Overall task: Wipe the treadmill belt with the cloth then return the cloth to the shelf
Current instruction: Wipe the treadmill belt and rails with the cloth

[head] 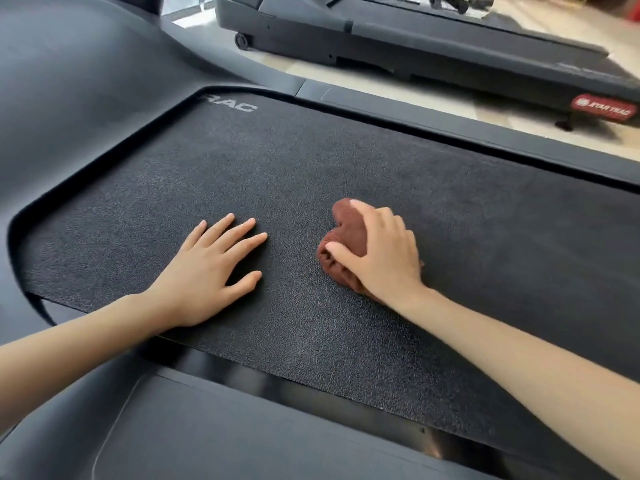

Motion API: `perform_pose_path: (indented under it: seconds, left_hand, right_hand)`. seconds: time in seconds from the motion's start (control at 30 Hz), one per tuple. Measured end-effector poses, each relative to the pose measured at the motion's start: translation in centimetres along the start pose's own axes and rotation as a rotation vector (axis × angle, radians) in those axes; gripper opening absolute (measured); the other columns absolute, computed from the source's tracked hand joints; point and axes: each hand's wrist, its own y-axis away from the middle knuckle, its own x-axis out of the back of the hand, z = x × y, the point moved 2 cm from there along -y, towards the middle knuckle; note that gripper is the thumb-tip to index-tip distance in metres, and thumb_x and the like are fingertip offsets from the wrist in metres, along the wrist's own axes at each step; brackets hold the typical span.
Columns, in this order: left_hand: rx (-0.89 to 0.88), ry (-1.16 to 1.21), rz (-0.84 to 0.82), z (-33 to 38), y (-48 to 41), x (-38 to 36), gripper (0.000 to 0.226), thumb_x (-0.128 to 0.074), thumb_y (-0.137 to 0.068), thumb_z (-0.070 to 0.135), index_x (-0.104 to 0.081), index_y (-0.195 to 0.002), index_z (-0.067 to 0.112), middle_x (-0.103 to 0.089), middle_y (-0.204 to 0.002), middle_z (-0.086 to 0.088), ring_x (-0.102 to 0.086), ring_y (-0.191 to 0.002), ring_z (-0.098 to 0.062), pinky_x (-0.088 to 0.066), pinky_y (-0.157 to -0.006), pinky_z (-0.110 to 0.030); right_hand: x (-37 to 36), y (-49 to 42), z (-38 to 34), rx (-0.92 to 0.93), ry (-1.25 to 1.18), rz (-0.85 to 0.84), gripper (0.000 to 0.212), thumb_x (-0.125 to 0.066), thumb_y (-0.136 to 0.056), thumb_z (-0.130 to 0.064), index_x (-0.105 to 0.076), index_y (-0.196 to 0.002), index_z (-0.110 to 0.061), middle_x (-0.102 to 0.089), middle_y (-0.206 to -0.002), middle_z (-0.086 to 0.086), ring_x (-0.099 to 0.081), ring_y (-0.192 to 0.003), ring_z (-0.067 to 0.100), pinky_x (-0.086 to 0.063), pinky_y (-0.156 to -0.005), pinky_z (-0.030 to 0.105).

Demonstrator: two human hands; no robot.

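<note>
Midway across the belt: cloth pinned under right hand

Right hand (384, 254) laid on top of brown cloth (346, 226); cloth bunched into a wad, lying on treadmill belt (311, 168) about mid-width, right of centre in view; fingers (360, 216) curled over the wad and clamped on it, thumb pressed into the near-left folds, index tip reaching the far edge; small corner of cloth showing past the wrist on the right.

Left hand (207, 271) palm down on bare belt, just left of the cloth and apart from it; fingers (239, 230) straight and spread apart, thumb out to the side. Both forearms bare, entering from the bottom edge.

Belt black and pebbled; pale lettering "RAC" (230, 106) near its far-left corner. Dark motor hood (69, 81) curving round the belt's left end; grey far rail (450, 116) along the far edge; near rail (242, 427) closest to the camera.

Beyond the far rail, pale floor (381, 77); second treadmill (415, 36) standing roughly parallel; small wheel (242, 39) at its left end; red badge (604, 110) at its right end.
</note>
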Motion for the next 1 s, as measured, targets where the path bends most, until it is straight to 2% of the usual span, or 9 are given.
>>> perform_pose_path:
  seconds: [0.17, 0.33, 0.4, 0.47, 0.57, 0.67, 0.73, 0.87, 1.0]
  left_hand:
    - [0.007, 0.005, -0.006, 0.2, 0.0, 0.2, 0.079, -0.012, -0.076, 0.068, -0.026, -0.146, 0.032, -0.016, -0.156, 0.007, -0.007, -0.145, -0.019, -0.003, -0.118, -0.042]
    - [0.007, -0.002, -0.01, 0.1, 0.1, 0.2, 0.079, -0.011, -0.077, 0.067, -0.026, -0.146, 0.032, -0.016, -0.156, 0.007, -0.007, -0.145, -0.019, -0.002, -0.118, -0.041]
    - [0.006, -0.002, -0.005, 0.1, 0.1, 0.1, 0.078, -0.012, -0.077, 0.067, -0.026, -0.145, 0.032, -0.017, -0.155, 0.008, -0.007, -0.145, -0.019, -0.002, -0.118, -0.041]
    - [0.006, -0.003, -0.003, 0.0, 0.1, 0.0, 0.077, -0.012, -0.078, 0.067, -0.026, -0.145, 0.033, -0.017, -0.155, 0.008, -0.007, -0.145, -0.018, -0.002, -0.118, -0.041]
    - [0.001, -0.003, 0.004, -0.1, 0.1, -0.1, 0.077, -0.013, -0.078, 0.067, -0.027, -0.145, 0.032, -0.019, -0.155, 0.008, -0.009, -0.145, -0.019, -0.003, -0.118, -0.042]
    - [-0.001, -0.007, 0.004, -0.1, 0.0, -0.1, 0.077, -0.013, -0.078, 0.067, -0.028, -0.145, 0.032, -0.019, -0.155, 0.008, -0.009, -0.145, -0.019, -0.004, -0.118, -0.042]
    - [0.0, -0.003, 0.007, -0.1, -0.1, -0.1, 0.077, -0.014, -0.078, 0.067, -0.028, -0.145, 0.031, -0.019, -0.155, 0.007, -0.01, -0.145, -0.02, -0.005, -0.118, -0.042]
    - [-0.007, 0.001, 0.012, 0.2, 0.0, 0.1, 0.077, -0.016, -0.079, 0.065, -0.032, -0.144, 0.028, -0.023, -0.154, 0.004, -0.014, -0.144, -0.022, -0.007, -0.117, -0.044]
    - [0.023, 0.024, -0.009, 0.5, 0.0, 0.2, 0.079, -0.015, -0.078, 0.064, -0.031, -0.145, 0.026, -0.022, -0.155, 0.002, -0.012, -0.145, -0.023, -0.006, -0.117, -0.045]
  right_hand:
    - [0.6, 4.3, -2.9, 0.417, -0.131, -0.131, 0.078, -0.056, -0.073, -0.069, -0.044, -0.136, -0.026, -0.051, -0.118, -0.003, -0.048, -0.108, 0.019, -0.039, -0.091, 0.039]
    - [2.6, 3.9, 0.6, 0.808, -0.287, -0.434, 0.068, -0.069, -0.076, -0.047, -0.047, -0.134, -0.019, -0.053, -0.12, 0.002, -0.049, -0.114, 0.019, -0.036, -0.101, 0.032]
    - [3.5, 2.4, 3.2, 0.763, -0.272, -0.475, 0.066, -0.071, -0.075, -0.043, -0.049, -0.132, -0.02, -0.054, -0.119, 0.001, -0.05, -0.114, 0.016, -0.035, -0.102, 0.026]
    - [3.9, 1.0, 5.6, 0.581, -0.244, -0.426, 0.064, -0.072, -0.074, -0.041, -0.047, -0.132, -0.028, -0.054, -0.119, -0.005, -0.049, -0.112, 0.01, -0.036, -0.099, 0.024]
    - [3.3, -1.0, 7.1, 0.205, -0.197, -0.188, 0.059, -0.069, -0.079, -0.042, -0.042, -0.131, -0.038, -0.053, -0.121, -0.005, -0.049, -0.115, 0.017, -0.037, -0.097, 0.033]
    - [1.2, -2.0, 5.0, -0.12, -0.026, 0.034, 0.062, -0.063, -0.08, -0.052, -0.043, -0.135, -0.028, -0.053, -0.123, 0.005, -0.048, -0.116, 0.025, -0.038, -0.095, 0.038]
    - [0.2, -1.6, 3.0, -0.13, -0.003, 0.053, 0.067, -0.06, -0.08, -0.057, -0.04, -0.138, -0.029, -0.051, -0.123, 0.005, -0.047, -0.115, 0.024, -0.037, -0.094, 0.037]
    - [0.2, 0.2, 0.9, 0.04, -0.102, -0.076, 0.08, -0.061, -0.075, -0.065, -0.034, -0.142, -0.031, -0.048, -0.124, 0.001, -0.043, -0.115, 0.02, -0.036, -0.095, 0.036]
    - [1.1, 4.3, 0.0, 0.185, -0.183, -0.138, 0.078, -0.065, -0.076, -0.06, -0.037, -0.141, -0.029, -0.048, -0.119, -0.003, -0.043, -0.11, 0.015, -0.035, -0.093, 0.033]
